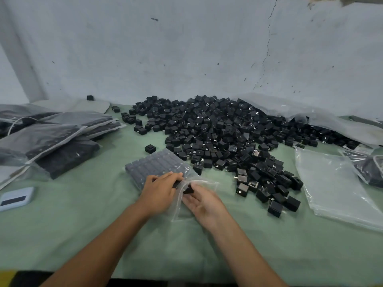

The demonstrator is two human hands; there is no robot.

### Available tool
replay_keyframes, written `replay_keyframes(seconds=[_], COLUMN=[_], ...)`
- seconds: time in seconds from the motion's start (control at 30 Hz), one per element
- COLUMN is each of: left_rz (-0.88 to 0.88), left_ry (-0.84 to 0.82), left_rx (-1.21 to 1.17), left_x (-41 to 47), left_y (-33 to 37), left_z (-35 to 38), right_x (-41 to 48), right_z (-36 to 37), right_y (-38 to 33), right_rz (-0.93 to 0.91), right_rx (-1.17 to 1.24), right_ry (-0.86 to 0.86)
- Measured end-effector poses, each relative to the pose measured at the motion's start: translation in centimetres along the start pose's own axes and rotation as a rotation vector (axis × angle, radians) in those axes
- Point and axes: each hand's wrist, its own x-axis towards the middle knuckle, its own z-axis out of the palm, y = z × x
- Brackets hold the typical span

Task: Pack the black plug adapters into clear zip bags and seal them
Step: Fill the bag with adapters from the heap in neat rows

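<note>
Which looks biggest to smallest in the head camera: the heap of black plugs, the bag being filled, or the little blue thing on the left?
1. Heap of black plugs, largest by far.
2. Bag being filled.
3. Little blue thing, smallest, though it lies nearer the camera.
</note>
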Motion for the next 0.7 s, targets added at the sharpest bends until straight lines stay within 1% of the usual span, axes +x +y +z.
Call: replay_keyframes(seconds=[0.07, 0.13, 0.17, 0.2, 0.27, 0.33, 0.4, 0.47, 0.5, 0.53, 0.63, 0.67, 0.7], left_rz=[0.000, -0.011, -0.014, -0.016, -0.021, -0.024, -0.023, -0.019, -0.017, -0.015, -0.009, -0.007, -0.006], left_ry=[-0.005, -0.014, -0.018, -0.019, -0.015, -0.008, -0.008, -0.013, -0.016, -0.016, -0.014, -0.014, -0.013], left_rx=[-0.006, -0.014, -0.016, -0.016, -0.017, -0.022, -0.025, -0.026, -0.027, -0.027, -0.029, -0.028, -0.027], left_x=[0.0, 0.0, 0.0, 0.1, 0.1, 0.1, 0.0, 0.0, 0.0, 0.0, 0.1, 0.0, 0.0], left_y=[0.1, 0.2, 0.2, 0.1, 0.0, 0.0, 0.1, 0.1, 0.0, 0.0, -0.1, -0.1, 0.0], left_z=[0.0, 0.0, 0.0, 0.1, 0.0, 0.1, 0.1, 0.1, 0.1, 0.1, 0.1, 0.1, 0.1], right_x=[0.5, 0.6, 0.4, 0.3, 0.4, 0.5, 0.6, 0.6, 0.6, 0.8, 1.2, 1.3, 1.5], right_z=[-0.1, -0.5, -0.6, -0.5, 0.1, 0.5, 0.5, 0.4, 0.4, 0.3, 0.6, 0.5, 0.3], right_y=[0.6, 0.8, 0.9, 0.9, 1.2, 1.5, 1.4, 1.1, 1.0, 1.1, 1.4, 1.5, 1.5], right_rz=[-0.141, -0.320, -0.389, -0.441, -0.512, -0.606, -0.764, -0.873, -0.871, -0.828, -0.557, -0.508, -0.501], right_rx=[-0.216, -0.595, -0.741, -0.826, -0.905, -0.995, -1.182, -1.240, -1.239, -1.216, -1.016, -0.985, -0.998], right_ry=[0.093, 0.214, 0.247, 0.241, 0.202, 0.235, 0.278, 0.272, 0.276, 0.272, 0.233, 0.239, 0.247])
